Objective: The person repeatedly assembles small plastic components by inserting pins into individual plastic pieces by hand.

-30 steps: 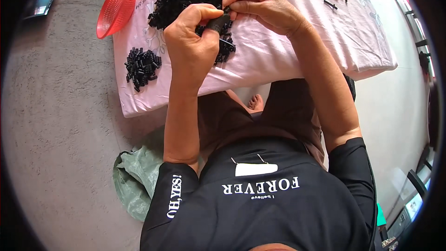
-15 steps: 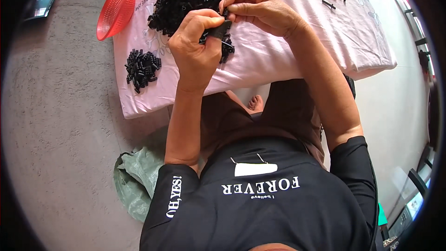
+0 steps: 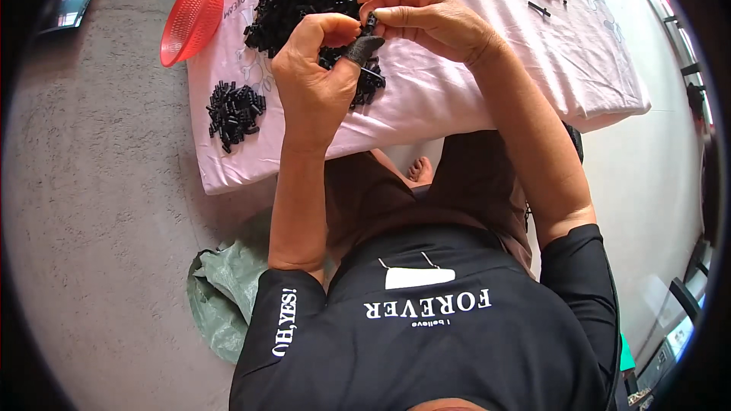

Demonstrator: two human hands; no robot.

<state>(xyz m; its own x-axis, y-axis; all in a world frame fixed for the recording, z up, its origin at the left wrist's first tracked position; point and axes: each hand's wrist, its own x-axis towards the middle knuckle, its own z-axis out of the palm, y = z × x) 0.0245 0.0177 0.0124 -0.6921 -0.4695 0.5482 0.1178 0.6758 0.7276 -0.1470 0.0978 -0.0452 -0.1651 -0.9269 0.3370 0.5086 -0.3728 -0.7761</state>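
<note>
Head view: right hand (image 3: 428, 21) pinches 1 black piece (image 3: 370, 24); whether the left hand (image 3: 314, 72) grips it, I cannot tell.

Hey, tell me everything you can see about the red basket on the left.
The red basket looks like plastic, rounded, its wall pierced by many small holes, with a plain rim. It appears strongly slanted in view, overlapping the left edge of the pink cloth; what supports it is unclear. Neither the left hand nor the right hand touches it.
</note>
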